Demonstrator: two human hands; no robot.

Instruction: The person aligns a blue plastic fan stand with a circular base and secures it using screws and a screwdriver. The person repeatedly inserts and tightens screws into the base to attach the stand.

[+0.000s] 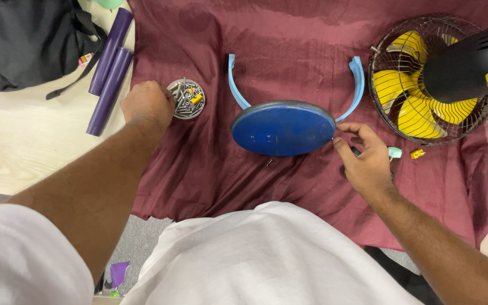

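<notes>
Over maroon cloth (289, 51), hands touch screw dish (187, 99) and blue base (282, 128).

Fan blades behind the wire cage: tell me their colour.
The fan blades are yellow, seen through the dark wire cage. The head view shows them best.

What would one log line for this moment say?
left hand: reaching into screw dish | right hand: touching blue disc edge | fan: lying on maroon cloth
</notes>
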